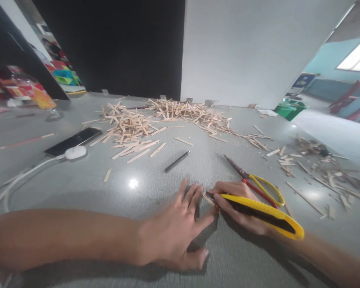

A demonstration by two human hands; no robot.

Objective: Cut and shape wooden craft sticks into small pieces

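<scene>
My right hand (238, 206) is closed round a yellow and black utility knife (262, 214), whose tip rests on a small wooden stick (209, 199) on the grey table (156, 176). My left hand (177, 228) lies flat with fingers spread, its fingertips pressing on the stick right beside the blade. Yellow-handled scissors (258, 184) lie just behind my right hand.
A big heap of wooden sticks (156, 118) covers the far middle of the table. Stick offcuts (321, 168) are scattered at the right. A black pen (177, 161) lies ahead of my hands. A dark phone (73, 141), a white charger (75, 152) and cable sit at the left.
</scene>
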